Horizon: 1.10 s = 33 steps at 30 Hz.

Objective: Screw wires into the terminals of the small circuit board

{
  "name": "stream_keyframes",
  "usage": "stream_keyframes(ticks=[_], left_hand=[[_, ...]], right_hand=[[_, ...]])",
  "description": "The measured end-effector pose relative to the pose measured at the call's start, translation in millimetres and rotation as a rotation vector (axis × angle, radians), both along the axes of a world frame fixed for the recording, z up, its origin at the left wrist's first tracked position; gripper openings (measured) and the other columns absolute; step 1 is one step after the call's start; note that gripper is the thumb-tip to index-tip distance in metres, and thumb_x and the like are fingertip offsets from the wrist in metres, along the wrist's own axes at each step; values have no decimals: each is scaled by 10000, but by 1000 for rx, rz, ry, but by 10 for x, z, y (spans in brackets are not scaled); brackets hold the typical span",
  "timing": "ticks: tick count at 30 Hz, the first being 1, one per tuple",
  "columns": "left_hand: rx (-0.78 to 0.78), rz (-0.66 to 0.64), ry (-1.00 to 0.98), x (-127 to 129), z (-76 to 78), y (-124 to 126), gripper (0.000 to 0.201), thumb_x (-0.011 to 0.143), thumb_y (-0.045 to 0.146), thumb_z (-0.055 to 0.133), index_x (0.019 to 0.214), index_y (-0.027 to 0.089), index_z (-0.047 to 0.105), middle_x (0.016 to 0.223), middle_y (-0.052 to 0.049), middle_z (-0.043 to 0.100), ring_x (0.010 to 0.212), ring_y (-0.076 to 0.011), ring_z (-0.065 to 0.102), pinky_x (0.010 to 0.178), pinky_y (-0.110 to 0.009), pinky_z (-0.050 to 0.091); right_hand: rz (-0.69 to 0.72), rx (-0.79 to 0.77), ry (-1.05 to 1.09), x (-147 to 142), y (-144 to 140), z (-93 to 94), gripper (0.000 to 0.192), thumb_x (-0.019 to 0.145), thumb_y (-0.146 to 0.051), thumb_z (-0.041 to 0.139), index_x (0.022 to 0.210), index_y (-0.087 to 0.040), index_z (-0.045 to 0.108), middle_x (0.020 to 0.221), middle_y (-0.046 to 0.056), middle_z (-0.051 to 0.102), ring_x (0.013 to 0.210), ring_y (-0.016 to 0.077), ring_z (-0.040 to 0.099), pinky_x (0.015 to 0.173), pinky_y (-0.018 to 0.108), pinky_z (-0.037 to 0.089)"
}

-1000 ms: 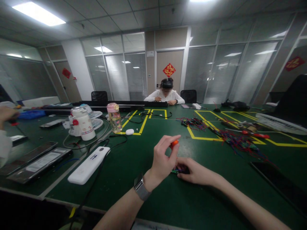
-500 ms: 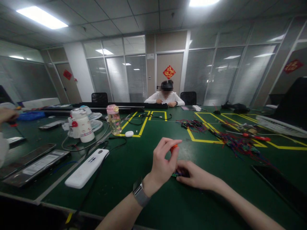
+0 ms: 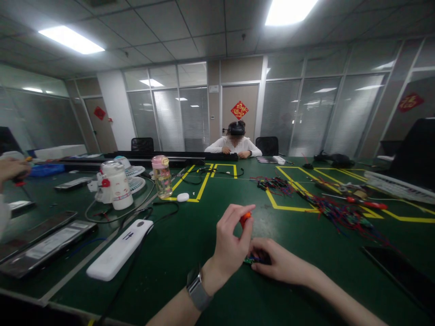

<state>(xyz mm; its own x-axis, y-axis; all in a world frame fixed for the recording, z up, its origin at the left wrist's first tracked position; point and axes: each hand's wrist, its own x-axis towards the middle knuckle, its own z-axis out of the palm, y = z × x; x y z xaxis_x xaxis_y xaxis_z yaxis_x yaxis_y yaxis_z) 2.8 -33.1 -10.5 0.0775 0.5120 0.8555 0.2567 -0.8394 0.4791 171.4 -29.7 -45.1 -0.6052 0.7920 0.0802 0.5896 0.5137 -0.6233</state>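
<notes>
My left hand (image 3: 231, 235), a watch (image 3: 197, 290) on its wrist, is raised over the green table. Its thumb and fingers pinch an orange-capped tool (image 3: 245, 218); only the cap shows, the rest is hidden behind the hand. Low on the tabletop, my right hand (image 3: 277, 261) is closed round a small green circuit board (image 3: 249, 260). Part of the board's edge and some dark wire show between the fingers. The two hands are close together, the left one partly in front of the board, so whether the tool touches it I cannot tell.
Tangled red and black wires with small boards (image 3: 340, 210) lie to the right, near a red-handled screwdriver (image 3: 369, 203). At left are a white power bank (image 3: 118, 249), a bottle (image 3: 162, 179) and a white flask (image 3: 120, 188). A co-worker (image 3: 234, 145) sits opposite; another person's hand (image 3: 13, 168) is far left.
The view has tilted up slightly, so the table things appear lower. More of the orange cap shows between my left fingers, which have shifted a little. My right hand keeps the board.
</notes>
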Motion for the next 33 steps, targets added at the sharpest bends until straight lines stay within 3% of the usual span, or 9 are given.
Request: stream_keyframes(ticks=[4,10,17,24,29,33], left_hand=[[-6,48,1,-13,0,3,150,871,166,583,997,206,654,887,-18,565,818,-121,561,735,-232,455],[-53,-51,8,5,6,-13,302,957,156,401,1173,229,599,1048,-47,608,952,-135,579,818,-253,467],[-25,27,9,-15,-4,-12,180,898,178,546,1034,221,657,905,-22,578,835,-121,571,738,-227,457],[-121,-125,-14,5,6,-1,317,964,174,392,1201,244,591,1083,-48,622,934,-132,600,809,-252,482],[-92,-19,-48,23,33,-26,159,864,146,570,974,199,672,852,-22,576,778,-125,568,708,-234,473],[-118,32,-80,0,48,-17,78,832,174,624,885,186,679,831,-18,541,767,-126,557,704,-233,472]], right_hand=[[7,-9,11,1,5,-11,214,735,-157,598,947,-152,624,864,24,596,718,137,498,636,233,394],[-1,-12,19,-1,9,-32,198,733,-151,596,929,-152,626,850,19,592,722,137,501,639,231,395],[4,-10,32,2,-2,-29,212,733,-149,594,943,-156,621,852,17,594,716,135,498,641,233,393],[-20,-27,23,-20,2,-3,192,721,-146,599,912,-145,621,828,14,575,708,132,487,633,227,390],[-19,-23,26,-13,-5,-26,204,722,-149,599,924,-150,623,843,12,576,716,131,488,636,223,389],[-29,-45,19,-17,-23,5,215,718,-142,596,931,-157,622,815,0,567,701,127,482,622,216,383]])
